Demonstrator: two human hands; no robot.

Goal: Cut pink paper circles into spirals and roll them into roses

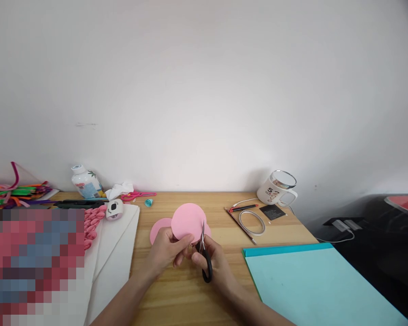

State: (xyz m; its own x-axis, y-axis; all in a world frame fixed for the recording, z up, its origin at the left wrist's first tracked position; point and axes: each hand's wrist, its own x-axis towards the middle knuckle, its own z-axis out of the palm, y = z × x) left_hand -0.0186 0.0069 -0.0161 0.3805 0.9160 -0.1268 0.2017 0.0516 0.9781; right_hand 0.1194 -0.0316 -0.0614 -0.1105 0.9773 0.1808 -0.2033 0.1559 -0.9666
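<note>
A pink paper circle (189,221) is held up over the wooden table, its lower edge pinched by my left hand (168,249). My right hand (216,262) grips black-handled scissors (206,267) with the blades pointing up. The blades lie at the right edge of the circle; whether they are cutting into it I cannot tell. Another pink paper circle (159,228) shows behind my left hand on the table. A further bit of pink paper peeks out to the right of the blades, partly hidden by my right hand.
White sheets (117,258) lie left, beside pink braided yarn (94,219) and a small white device (114,209). Pink scissors (138,195) and a white bottle (86,182) stand behind. At right are a mug (275,190), coiled cable (251,222), pencils (243,226) and light-blue sheets (319,285).
</note>
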